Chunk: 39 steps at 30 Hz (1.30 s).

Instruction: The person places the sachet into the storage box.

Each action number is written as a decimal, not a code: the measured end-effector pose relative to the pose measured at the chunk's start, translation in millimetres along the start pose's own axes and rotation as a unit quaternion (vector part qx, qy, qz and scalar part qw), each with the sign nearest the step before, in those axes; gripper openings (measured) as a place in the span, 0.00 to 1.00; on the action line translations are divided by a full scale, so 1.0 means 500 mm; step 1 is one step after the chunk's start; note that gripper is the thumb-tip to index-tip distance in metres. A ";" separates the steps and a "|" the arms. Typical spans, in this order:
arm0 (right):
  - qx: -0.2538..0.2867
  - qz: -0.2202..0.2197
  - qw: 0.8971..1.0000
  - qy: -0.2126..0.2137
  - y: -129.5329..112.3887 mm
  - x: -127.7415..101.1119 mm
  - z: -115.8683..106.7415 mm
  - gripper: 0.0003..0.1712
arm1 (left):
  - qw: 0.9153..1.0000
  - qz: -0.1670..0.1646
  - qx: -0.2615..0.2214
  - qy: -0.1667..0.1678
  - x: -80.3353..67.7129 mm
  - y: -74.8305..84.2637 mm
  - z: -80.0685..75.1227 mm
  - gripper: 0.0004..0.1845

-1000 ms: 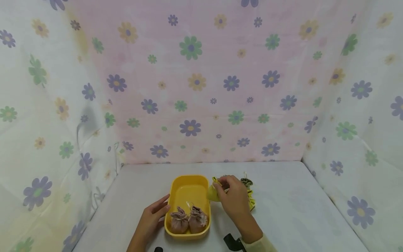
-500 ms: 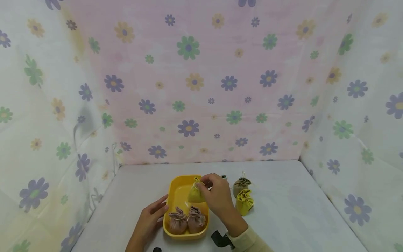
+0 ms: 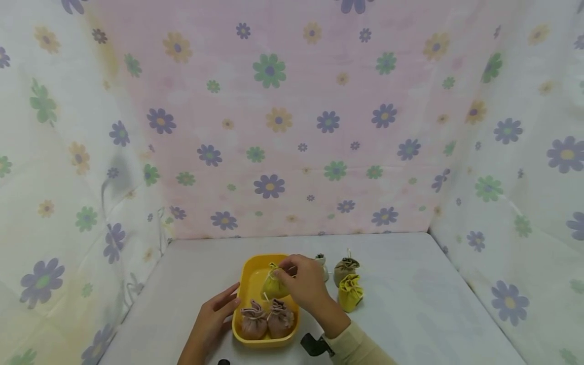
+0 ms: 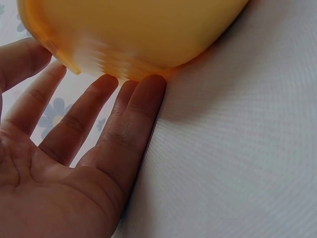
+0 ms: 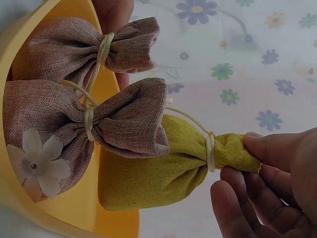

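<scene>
My right hand [image 3: 306, 284] pinches the gathered neck of a yellow drawstring pouch [image 5: 153, 173], which is inside the yellow tray [image 3: 246, 279]. In the right wrist view, the thumb presses one side of the cloth top and fingers the other. Two mauve drawstring pouches sit side by side at the tray's near end: a plain one [image 3: 253, 324] and one with a white flower [image 5: 42, 161]. At the tray's left side, my left hand [image 4: 84, 144] touches the outer wall with extended fingertips. Whether the yellow pouch rests on the tray floor I cannot tell.
Right of the tray stand another yellow pouch [image 3: 350, 294], an olive-brown pouch [image 3: 344, 272] and a whitish pouch [image 3: 322, 266], partly behind the right hand. Flower-print cloth [image 3: 278, 152] walls the white table [image 3: 410, 294] at the back and both sides.
My right hand has carried the yellow pouch leftward from the tray's right edge to inside the tray. The pouches at the right have come into fuller view. The left hand keeps its place.
</scene>
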State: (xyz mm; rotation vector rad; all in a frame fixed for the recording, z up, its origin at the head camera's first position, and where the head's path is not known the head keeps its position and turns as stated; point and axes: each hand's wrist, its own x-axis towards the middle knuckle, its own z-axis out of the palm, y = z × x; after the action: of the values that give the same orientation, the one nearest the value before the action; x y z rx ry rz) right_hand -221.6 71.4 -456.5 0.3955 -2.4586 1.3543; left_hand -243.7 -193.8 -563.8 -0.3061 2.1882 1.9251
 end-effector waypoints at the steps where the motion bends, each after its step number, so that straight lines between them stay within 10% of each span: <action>1: 0.004 0.004 1.000 -0.004 0.000 0.001 0.001 0.07 | 1.000 0.000 0.001 -0.001 0.000 0.000 0.001 0.36; 39: 0.013 0.022 0.994 -0.106 0.002 0.040 0.075 0.05 | 1.000 0.005 -0.004 -0.010 -0.004 -0.002 -0.003 0.36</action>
State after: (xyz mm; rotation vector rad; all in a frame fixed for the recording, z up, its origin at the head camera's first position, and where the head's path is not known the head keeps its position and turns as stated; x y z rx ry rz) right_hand -245.2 38.1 -468.8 0.5181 -2.6356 1.4304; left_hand -241.6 -195.3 -563.8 -0.2780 2.1730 1.9348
